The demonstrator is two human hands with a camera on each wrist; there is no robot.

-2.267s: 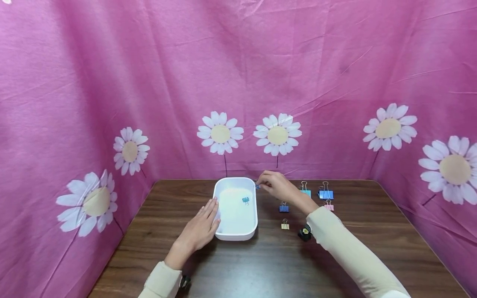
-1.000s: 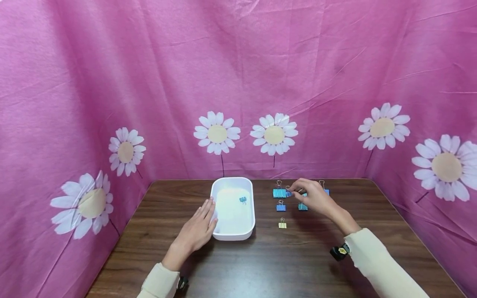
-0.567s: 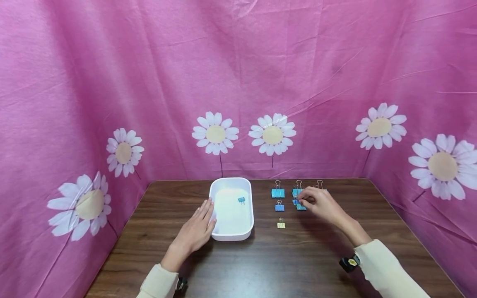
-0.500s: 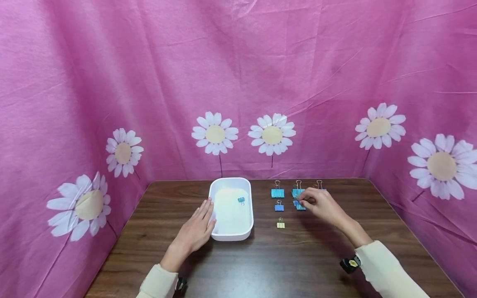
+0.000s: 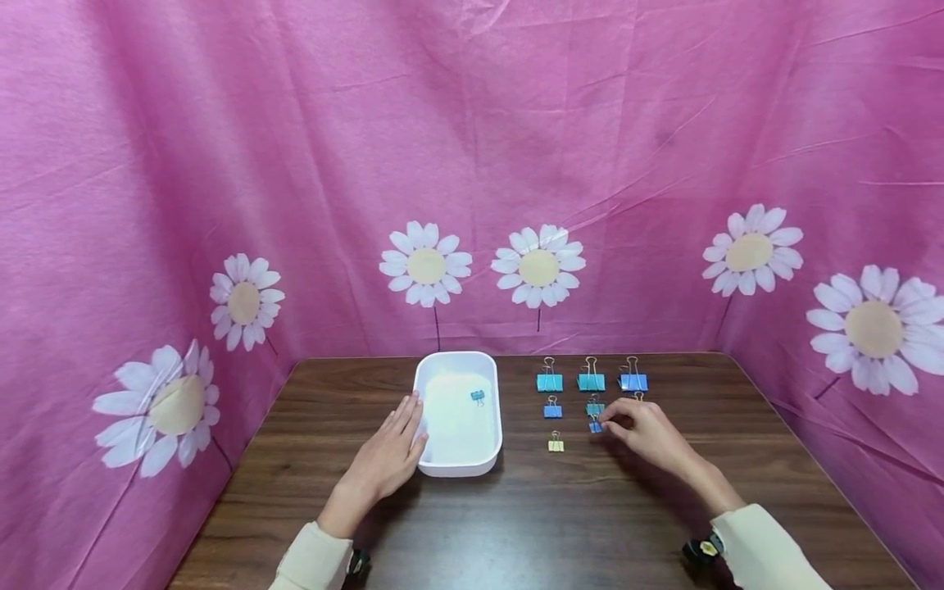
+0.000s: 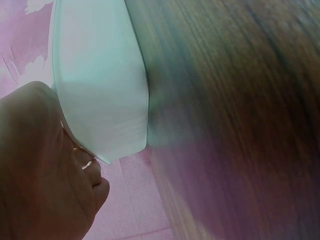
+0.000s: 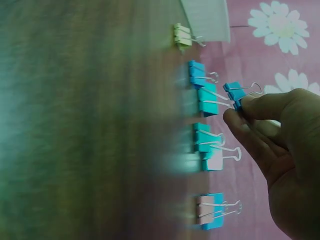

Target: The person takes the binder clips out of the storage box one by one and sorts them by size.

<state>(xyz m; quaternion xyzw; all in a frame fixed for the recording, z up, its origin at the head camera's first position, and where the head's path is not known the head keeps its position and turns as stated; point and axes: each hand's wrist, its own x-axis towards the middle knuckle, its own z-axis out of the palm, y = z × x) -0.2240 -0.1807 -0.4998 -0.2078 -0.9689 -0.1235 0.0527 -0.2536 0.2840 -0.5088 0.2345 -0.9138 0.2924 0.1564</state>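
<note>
My left hand [image 5: 383, 455] rests along the left rim of a white tray [image 5: 460, 471], its fingers straight in the head view. A teal binder clip [image 5: 478, 395] lies inside the tray. Between thumb and fingertips, my right hand [image 5: 652, 434] pinches a small blue binder clip [image 5: 595, 427], just in front of a teal binder clip [image 5: 594, 410]. The right wrist view shows the pinched blue clip [image 7: 235, 92] with its wire handle sticking out. To its left lies a yellow binder clip [image 5: 556, 447]. The right hand mostly hides a pink binder clip [image 7: 205, 210] from the head view.
Along the back stand two large teal binder clips [image 5: 549, 383] and a large blue one [image 5: 633, 383]. A medium blue binder clip [image 5: 553, 411] lies in front of them. The wooden table [image 5: 509, 533] ends at a pink flowered cloth [image 5: 627, 164].
From beside the tray, my right hand has moved right, then toward the front, carrying the small blue binder clip past the teal clip. The left hand stays on the tray.
</note>
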